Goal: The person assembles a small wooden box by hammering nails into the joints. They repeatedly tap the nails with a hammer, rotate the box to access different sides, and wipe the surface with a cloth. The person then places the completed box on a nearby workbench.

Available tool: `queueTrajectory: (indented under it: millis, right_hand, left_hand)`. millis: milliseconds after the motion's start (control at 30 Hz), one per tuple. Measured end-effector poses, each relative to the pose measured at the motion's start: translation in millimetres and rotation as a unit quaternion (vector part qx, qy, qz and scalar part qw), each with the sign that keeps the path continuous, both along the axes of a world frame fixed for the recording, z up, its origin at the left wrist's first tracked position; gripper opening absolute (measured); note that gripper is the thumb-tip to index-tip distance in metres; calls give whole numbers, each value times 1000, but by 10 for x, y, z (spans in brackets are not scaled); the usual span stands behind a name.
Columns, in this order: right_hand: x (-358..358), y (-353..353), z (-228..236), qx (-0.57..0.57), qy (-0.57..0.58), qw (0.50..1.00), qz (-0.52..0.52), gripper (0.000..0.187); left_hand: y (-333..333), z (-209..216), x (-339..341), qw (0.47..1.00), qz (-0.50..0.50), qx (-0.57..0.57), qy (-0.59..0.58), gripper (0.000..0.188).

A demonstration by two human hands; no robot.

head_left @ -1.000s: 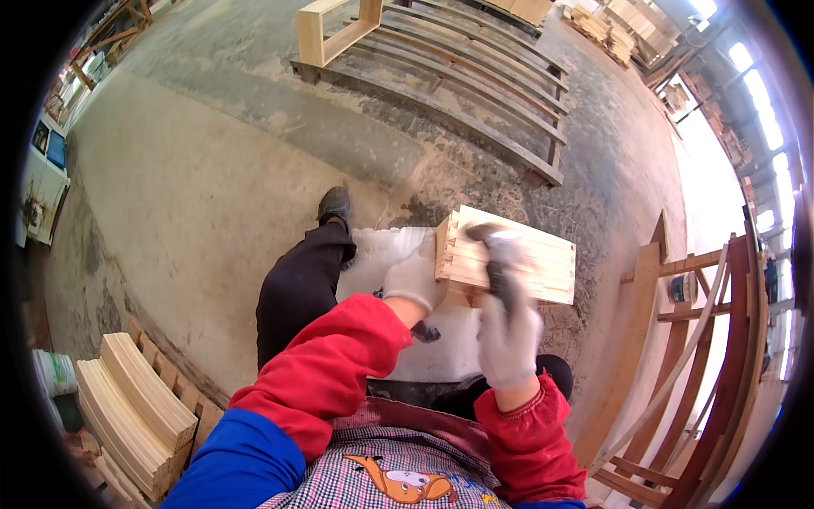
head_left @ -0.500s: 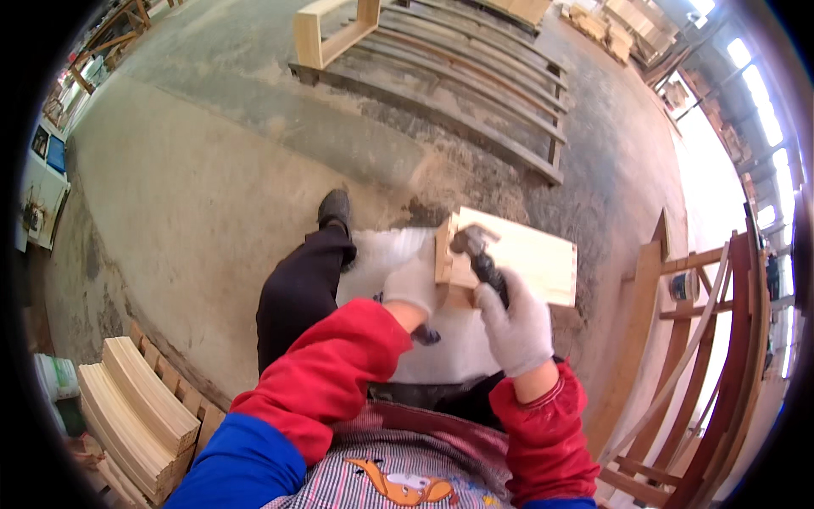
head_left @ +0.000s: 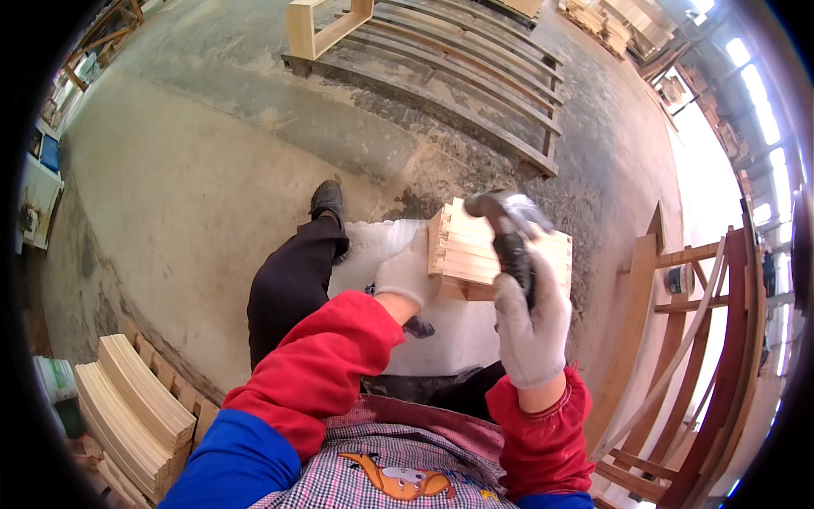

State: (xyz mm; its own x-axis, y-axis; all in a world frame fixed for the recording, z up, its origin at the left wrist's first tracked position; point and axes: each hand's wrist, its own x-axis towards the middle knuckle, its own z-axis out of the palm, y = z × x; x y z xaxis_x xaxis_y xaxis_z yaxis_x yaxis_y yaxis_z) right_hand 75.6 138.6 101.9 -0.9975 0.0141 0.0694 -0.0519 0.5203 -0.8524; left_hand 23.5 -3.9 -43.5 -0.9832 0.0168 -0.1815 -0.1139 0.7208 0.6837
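Observation:
A pale wooden box (head_left: 458,254) with toothed corner joints rests on a white sheet (head_left: 458,343) in front of me. My left hand (head_left: 405,273), in a white glove, grips the box's left end; its fingertips are partly hidden. In my gloved right hand (head_left: 534,331) is a hammer (head_left: 512,246), held by its black handle. The hammer's head is above the box, slightly blurred and covering part of its top. Beside my left wrist lies a small dark object (head_left: 418,327) that I cannot make out.
A slatted wooden pallet (head_left: 458,76) lies ahead, bearing an open wooden frame (head_left: 303,32). Stacked wooden strips (head_left: 127,416) stand at the lower left near a pale bucket (head_left: 58,379). Wooden racking (head_left: 670,339) rises on the right. My left leg (head_left: 292,288) extends beside the sheet.
The hammer has lifted away from the box's top as my right hand moved slightly right and up. My left hand stays at the box's left end. The whole view has shifted a little.

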Motion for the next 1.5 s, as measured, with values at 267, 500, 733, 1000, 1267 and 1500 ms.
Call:
queueTrajectory:
  millis: [267,500,733,1000,1267,1500]
  right_hand:
    - [15,64,-56,105,-89,989,56,29]
    - [16,2,-59,31,-58,998,-3,33]
    - [-45,-34,48,90,-11,996,11,31]
    - [26,3,-65,183,-82,979,47,30]
    - [-20,-26,12,173,-58,983,22,32]
    - [21,-9,66,53,38,998,-7,33]
  left_hand:
    - [-8,-10,21,1000,-22,-11,8,84]
    - [10,-32,-10,1000,6,9,6,81]
    - [-10,22,-4,1000,2,-3,4,80]
    - [1,138,25,999,5,2,-50,57]
    - [1,18,-3,1000,-4,-6,-20,78]
    - [-2,48,11,1000,5,-8,-9,81]
